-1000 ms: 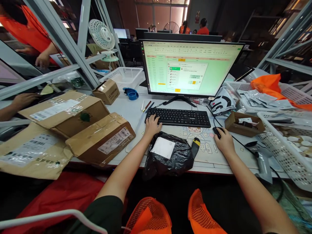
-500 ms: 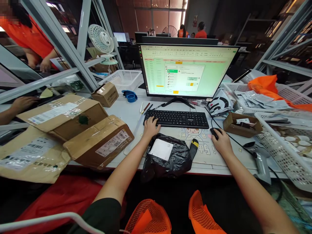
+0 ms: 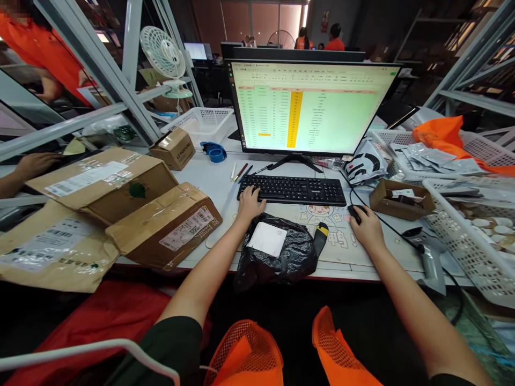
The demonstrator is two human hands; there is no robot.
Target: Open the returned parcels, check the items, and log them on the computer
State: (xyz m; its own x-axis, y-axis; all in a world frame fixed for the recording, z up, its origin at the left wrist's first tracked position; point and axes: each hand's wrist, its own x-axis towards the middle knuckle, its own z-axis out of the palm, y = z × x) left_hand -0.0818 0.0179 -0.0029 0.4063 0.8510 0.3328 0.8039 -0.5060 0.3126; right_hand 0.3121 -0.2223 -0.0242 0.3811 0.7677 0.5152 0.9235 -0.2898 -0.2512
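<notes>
My left hand (image 3: pixel 250 203) rests with fingers spread on the left end of the black keyboard (image 3: pixel 298 191). On the desk mat, my right hand (image 3: pixel 367 224) is curled over a black computer mouse (image 3: pixel 354 213). Between my forearms lies a black plastic bag (image 3: pixel 295 256) with a white label (image 3: pixel 267 239) on top. A black and yellow box cutter (image 3: pixel 321 238) lies against the bag's right side. Behind the keyboard stands a monitor (image 3: pixel 322 112) showing a spreadsheet with an orange column.
Cardboard boxes (image 3: pixel 161 230) fill the desk's left side. A barcode scanner (image 3: pixel 432 262), a small open box (image 3: pixel 398 201) and white baskets (image 3: pixel 462 241) stand at the right. Blue tape (image 3: pixel 217 155) lies behind. At the far left, a co-worker's hand (image 3: pixel 36 166) is visible.
The chat window on the monitor has gone, and the full spreadsheet with an orange column shows instead. Both hands keep their places; the view has shifted slightly.
</notes>
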